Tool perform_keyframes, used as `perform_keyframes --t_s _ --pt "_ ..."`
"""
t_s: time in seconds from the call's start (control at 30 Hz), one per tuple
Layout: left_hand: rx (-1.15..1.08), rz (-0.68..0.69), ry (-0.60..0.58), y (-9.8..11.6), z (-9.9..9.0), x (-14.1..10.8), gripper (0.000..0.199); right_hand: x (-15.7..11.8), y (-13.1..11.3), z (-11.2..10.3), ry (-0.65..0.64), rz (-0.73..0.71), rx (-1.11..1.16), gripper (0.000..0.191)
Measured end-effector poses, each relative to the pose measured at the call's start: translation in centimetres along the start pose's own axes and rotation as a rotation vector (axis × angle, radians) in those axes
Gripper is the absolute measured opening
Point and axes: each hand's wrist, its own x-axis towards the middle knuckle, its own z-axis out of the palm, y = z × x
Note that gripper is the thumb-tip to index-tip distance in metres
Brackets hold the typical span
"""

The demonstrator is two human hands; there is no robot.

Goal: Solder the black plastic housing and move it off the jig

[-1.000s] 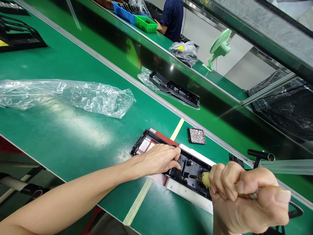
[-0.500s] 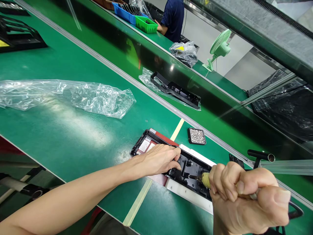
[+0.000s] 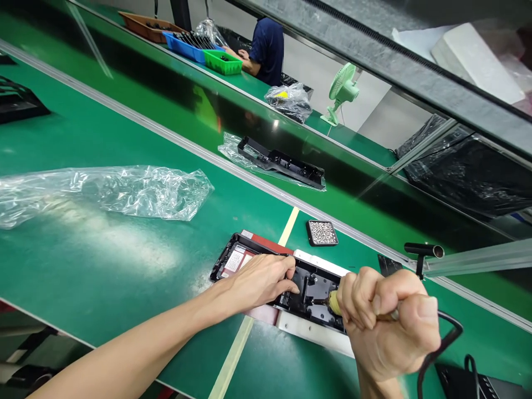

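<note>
A long black plastic housing [image 3: 305, 310] lies open side up, partly in a white fixture block [image 3: 311, 331]. My left hand [image 3: 266, 277] rests across its middle, fingers curled and closed on it; the fingertips are partly hidden. In a closed fist, my right hand [image 3: 386, 321] holds a corded tool that looks like a soldering iron [image 3: 333, 303], with a yellow collar. Its thin dark tip points left into the housing, beside small posts. A black cable [image 3: 451, 332] trails from the fist. Behind the housing sits a small black tray [image 3: 322, 233] of tiny silver metal pieces.
A crumpled clear plastic bag [image 3: 158, 191] lies at left. Another black part [image 3: 282, 163] rests on plastic beyond the metal rail. A black tube holder [image 3: 424, 250] stands at right. Across the bench are a green fan [image 3: 344, 86], coloured bins [image 3: 224, 62] and a seated person [image 3: 268, 52].
The view has shifted, so the bench scene sits further left and mostly lower. Both hands keep their places on the housing and tool; the tip stays inside the housing.
</note>
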Motion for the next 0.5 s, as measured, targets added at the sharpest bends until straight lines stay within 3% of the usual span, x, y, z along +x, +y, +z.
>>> perform_keyframes --t_s 0.5 --pt "-0.019 -0.036 -0.030 0.01 -0.19 0.16 0.028 -0.02 -0.05 0.28 0.063 0.039 -0.012 0.041"
